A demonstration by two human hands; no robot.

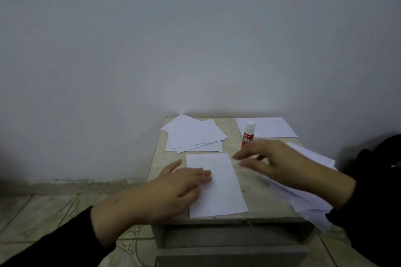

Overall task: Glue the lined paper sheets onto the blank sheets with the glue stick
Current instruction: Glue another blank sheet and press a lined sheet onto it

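The left hand (173, 186) lies flat, fingers (201, 174) straight, pinning the white rectangular paper sheet (219, 188) against sliding; the right hand (275, 165), loosely curled and empty, hovers near the red-and-white glue stick (248, 134).

The single head camera is looking forward and slightly down from above the near edge of the surface (256, 193), sitting close over it and taking in the wall (195, 39) beyond its far edge.
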